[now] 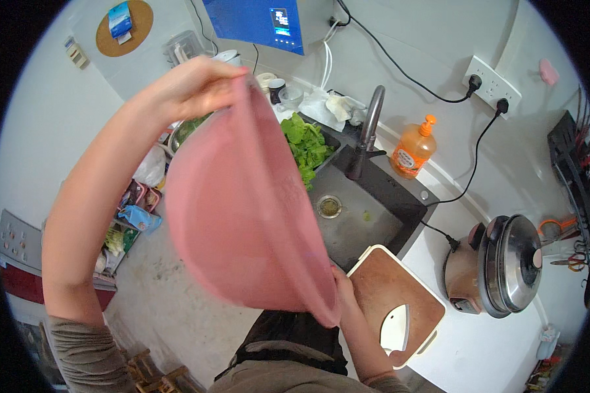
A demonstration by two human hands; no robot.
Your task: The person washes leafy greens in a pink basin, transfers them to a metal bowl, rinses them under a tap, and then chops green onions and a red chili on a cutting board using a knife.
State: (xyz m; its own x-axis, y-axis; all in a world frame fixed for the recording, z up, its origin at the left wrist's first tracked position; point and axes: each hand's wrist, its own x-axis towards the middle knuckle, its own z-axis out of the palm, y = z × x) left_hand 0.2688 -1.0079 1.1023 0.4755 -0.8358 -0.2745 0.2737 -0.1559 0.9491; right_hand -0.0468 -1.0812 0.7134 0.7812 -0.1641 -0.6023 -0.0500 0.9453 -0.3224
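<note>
A large pink plastic basin (pixel 236 206) is tipped on its side between my hands, its mouth facing the sink (pixel 359 216) on the right. My left hand (pixel 204 88) grips the upper rim with the arm raised. Lower down, my right hand (pixel 342 285) holds the near end of the rim, its fingers partly hidden by the basin. Green leafy vegetables (pixel 307 145) lie in a dark tray at the sink's far left, partly covered by the basin. The inside of the basin is mostly turned away from view.
A dark faucet (pixel 371 127) rises behind the sink, beside an orange pump bottle (pixel 414 150). At the right stand a brown cutting board (pixel 398 280) with a white-bladed knife (pixel 395 326) on it, and an electric cooker (pixel 491 267). Bagged groceries (pixel 140 218) sit at the left.
</note>
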